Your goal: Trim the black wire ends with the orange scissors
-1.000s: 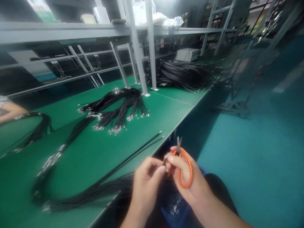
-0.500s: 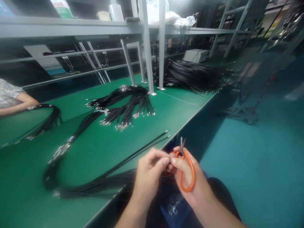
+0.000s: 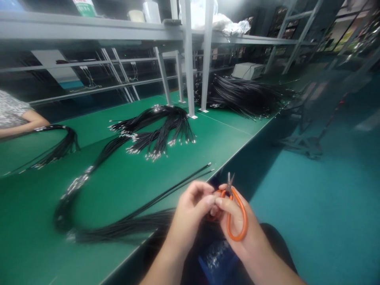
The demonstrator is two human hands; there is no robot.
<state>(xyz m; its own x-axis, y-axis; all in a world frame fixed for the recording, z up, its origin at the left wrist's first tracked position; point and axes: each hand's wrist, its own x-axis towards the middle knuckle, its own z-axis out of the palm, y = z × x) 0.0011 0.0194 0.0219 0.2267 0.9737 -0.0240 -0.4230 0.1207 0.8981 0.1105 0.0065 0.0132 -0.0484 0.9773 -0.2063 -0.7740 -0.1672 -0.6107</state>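
Observation:
My right hand (image 3: 242, 215) is closed around orange-handled scissors (image 3: 237, 206), whose short blades point up and stand slightly apart. My left hand (image 3: 191, 209) pinches at thumb and fingertips, against the right thumb; whatever small thing is between them is too small to make out. Beyond and below the left wrist, a long bundle of black cables (image 3: 118, 230) curves over the green table and runs behind my hands past the edge. Two loose black cables (image 3: 178, 187) with metal tips stick out beside it.
Another pile of black cables (image 3: 166, 118) lies mid-table, and a larger heap (image 3: 246, 95) lies behind the shelf posts (image 3: 190, 71). At the left, a person's arm (image 3: 32, 120) rests near more cables (image 3: 63, 144). A blue bin (image 3: 218, 259) sits below my hands.
Both hands and the scissors appear slightly farther right. The view has shifted a little; the fingertips stay together and the cables lie as before.

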